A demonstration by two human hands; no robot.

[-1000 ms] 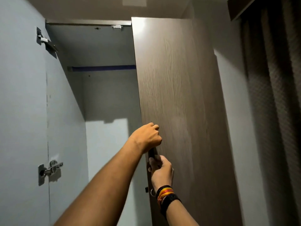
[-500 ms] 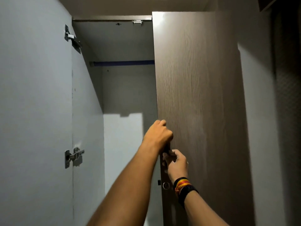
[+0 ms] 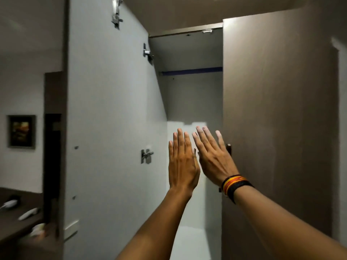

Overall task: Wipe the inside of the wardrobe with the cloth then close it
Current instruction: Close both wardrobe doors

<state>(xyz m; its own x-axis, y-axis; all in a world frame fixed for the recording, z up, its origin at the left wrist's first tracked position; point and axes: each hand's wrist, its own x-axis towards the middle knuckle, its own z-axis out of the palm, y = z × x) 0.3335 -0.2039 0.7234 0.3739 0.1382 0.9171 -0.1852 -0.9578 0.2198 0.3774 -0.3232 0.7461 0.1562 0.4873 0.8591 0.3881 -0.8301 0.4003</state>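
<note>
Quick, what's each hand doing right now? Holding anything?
Left hand: open, fingers spread, holding nothing.
Right hand: open, fingers spread, holding nothing.

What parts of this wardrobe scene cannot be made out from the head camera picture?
- Wardrobe floor: cut off by the bottom edge and hidden behind both forearms.
- Right half of the interior: covered by the brown door.
- Door handle: mostly hidden behind the right hand.
- Cloth: nowhere visible; the left hand looks empty.
- Pale objects on the left counter: too blurred to identify.
</note>
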